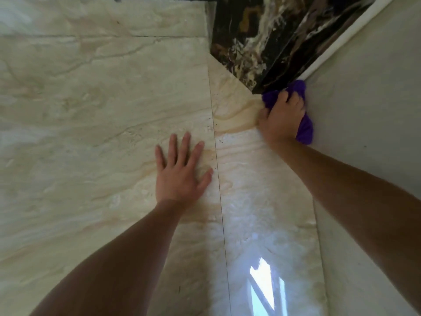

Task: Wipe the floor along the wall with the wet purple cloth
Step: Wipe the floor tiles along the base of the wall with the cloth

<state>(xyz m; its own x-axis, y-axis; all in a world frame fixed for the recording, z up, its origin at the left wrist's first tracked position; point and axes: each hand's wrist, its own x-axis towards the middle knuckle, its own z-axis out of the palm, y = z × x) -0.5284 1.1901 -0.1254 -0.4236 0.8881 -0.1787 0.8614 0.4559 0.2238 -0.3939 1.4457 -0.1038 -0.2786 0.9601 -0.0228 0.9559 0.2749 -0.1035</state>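
My right hand [282,117] is shut on a bunched purple cloth [304,130] and presses it onto the floor right where the beige marble floor [102,110] meets the pale wall [369,99] on the right. Part of the cloth sticks out beyond my fingers against the wall. My left hand [180,169] lies flat on the floor with fingers spread, left of a tile joint, holding nothing.
A dark marble strip [262,42] with white and gold veins runs along the wall beyond the cloth. A thin tile joint [218,179] runs up the floor between my hands. A bright window reflection [266,290] shines on the floor near the bottom.
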